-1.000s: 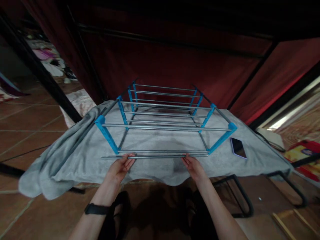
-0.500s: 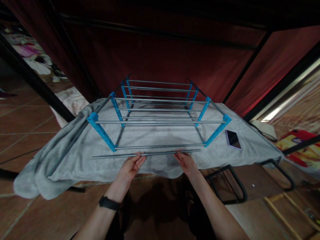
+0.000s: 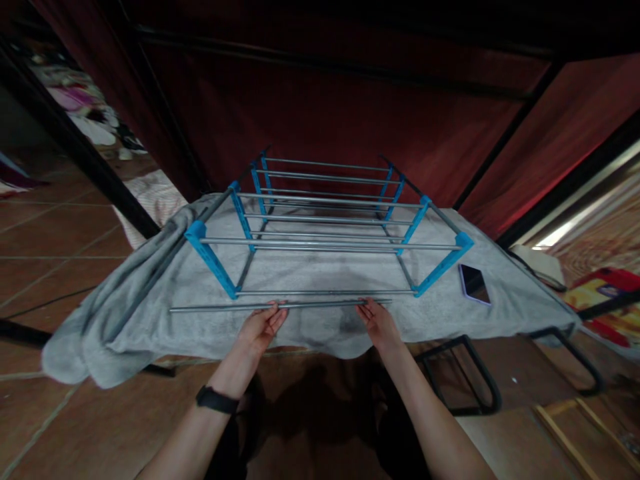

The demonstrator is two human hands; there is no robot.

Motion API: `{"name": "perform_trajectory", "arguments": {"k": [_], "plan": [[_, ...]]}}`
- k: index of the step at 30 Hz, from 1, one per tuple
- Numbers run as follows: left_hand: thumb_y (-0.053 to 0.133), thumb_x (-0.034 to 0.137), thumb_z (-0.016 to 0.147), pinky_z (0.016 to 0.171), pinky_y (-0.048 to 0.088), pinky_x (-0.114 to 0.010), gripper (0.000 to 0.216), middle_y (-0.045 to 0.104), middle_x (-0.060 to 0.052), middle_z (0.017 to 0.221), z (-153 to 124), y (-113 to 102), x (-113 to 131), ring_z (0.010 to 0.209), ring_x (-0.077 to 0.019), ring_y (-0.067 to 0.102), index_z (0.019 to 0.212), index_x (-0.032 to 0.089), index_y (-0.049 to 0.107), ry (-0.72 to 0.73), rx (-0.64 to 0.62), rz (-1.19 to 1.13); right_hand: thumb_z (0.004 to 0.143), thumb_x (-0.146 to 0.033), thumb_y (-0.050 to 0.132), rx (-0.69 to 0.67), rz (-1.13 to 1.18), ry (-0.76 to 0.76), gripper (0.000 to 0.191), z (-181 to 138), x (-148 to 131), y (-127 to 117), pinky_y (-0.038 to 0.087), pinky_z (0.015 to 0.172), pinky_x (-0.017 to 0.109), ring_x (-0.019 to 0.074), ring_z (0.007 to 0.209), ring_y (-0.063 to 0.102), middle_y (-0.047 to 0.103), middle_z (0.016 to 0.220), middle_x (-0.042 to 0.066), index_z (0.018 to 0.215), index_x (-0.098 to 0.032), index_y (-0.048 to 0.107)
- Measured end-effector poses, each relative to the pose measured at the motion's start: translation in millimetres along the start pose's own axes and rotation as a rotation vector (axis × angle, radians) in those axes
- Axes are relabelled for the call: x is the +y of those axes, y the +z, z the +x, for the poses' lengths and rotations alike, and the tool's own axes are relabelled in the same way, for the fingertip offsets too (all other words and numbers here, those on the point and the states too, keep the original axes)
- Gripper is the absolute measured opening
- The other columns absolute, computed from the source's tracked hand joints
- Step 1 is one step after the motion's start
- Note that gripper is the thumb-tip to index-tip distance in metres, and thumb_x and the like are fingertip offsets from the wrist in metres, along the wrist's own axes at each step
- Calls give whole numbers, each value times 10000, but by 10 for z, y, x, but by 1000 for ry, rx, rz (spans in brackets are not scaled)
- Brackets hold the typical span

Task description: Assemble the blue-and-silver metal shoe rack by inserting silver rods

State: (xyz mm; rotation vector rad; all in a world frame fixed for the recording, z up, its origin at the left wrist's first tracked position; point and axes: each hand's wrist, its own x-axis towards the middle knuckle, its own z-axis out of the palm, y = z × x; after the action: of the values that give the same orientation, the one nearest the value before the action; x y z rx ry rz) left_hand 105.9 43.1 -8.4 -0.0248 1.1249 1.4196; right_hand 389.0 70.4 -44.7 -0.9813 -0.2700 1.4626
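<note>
A long grey metal rod (image 3: 320,305) lies level across both hands, just in front of the rack. My left hand (image 3: 261,327) grips it left of its middle, fingers closed round it. Toward the rod's right end, my right hand (image 3: 377,320) pinches it between thumb and fingers. Beyond the rod a rack frame (image 3: 330,246) rests on its side, made of grey metal tubes joined by bright blue plastic brackets (image 3: 216,265). Its nearest lower tube runs almost parallel to the held rod, a small gap away.
Grey blanket (image 3: 145,333) covers the bench under the rack. A phone (image 3: 474,285) lies on it at the right. A black metal-framed chair (image 3: 480,373) stands at the front right. Dark red panels (image 3: 350,113) rise behind, with black bars at both sides.
The rod has shifted left relative to my hands, its left end reaching farther out and its right end shorter. The view has turned slightly. Both hands still hold the rod.
</note>
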Motion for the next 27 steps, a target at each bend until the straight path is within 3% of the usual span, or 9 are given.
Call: {"name": "perform_trajectory", "arguments": {"k": [7,13,18,27], "plan": [[526,-38,888,641,634,-241,194,716,-79,757,-55,-58,108,640,-137,709,803,111,615,45,15,-4,729,-208,764,18,-10,-61,118,76,-132,-170,588,898,316,137,819,704,739,817,17,743,-190,649],[574,-55,848,664,630,-257,183,735,-104,795,-85,-63,56,649,-146,712,803,117,613,84,-18,-18,701,-138,772,51,-59,-74,214,222,-76,-333,619,835,332,141,778,717,728,797,-6,830,-204,614],[624,-73,807,702,622,-255,195,739,-93,799,-88,-76,31,671,-142,715,842,119,633,124,-47,-24,750,-87,695,44,-107,-73,242,240,-84,-366,612,850,311,131,820,726,736,839,1,931,-219,604],[684,-52,772,703,606,-244,206,745,-86,812,-102,-93,13,673,-139,707,815,137,617,135,-43,-16,758,-83,676,29,-138,-33,186,270,-121,-406,607,860,299,132,828,723,722,855,17,889,-198,614]]}}
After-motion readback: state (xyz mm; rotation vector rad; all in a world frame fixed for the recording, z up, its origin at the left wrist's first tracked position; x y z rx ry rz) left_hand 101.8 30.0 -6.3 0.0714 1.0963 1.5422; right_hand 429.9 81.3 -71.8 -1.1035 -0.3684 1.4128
